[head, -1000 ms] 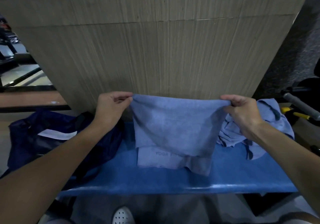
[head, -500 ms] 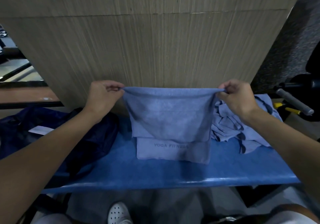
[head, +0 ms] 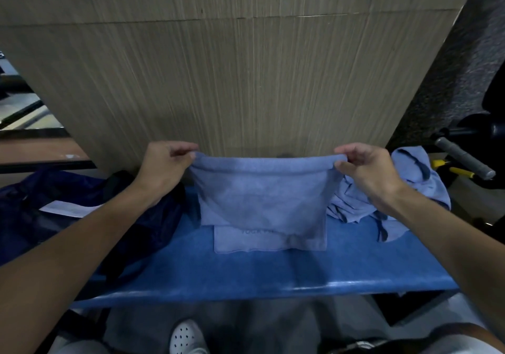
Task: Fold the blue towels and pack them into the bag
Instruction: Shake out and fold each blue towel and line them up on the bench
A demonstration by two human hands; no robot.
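A light blue towel (head: 262, 197) hangs folded over, stretched taut between my hands above a blue bench (head: 246, 274). My left hand (head: 164, 167) pinches its top left corner and my right hand (head: 366, 170) pinches the top right corner. The towel's lower layer lies on the bench and shows faint printed lettering. A pile of crumpled blue towels (head: 415, 187) lies on the bench behind my right hand. A dark navy bag (head: 82, 211) with a white label sits slumped at the bench's left end, under my left forearm.
A tall wood-grain panel (head: 246, 80) stands right behind the bench. A grey bar with a yellow part (head: 464, 159) lies at the far right. My white perforated shoe (head: 188, 337) shows on the grey floor below the bench's front edge.
The towel's top edge has been pulled straight and taut and its hanging fold has dropped lower, covering more of the lettered layer. Both hands keep their pinch on the corners.
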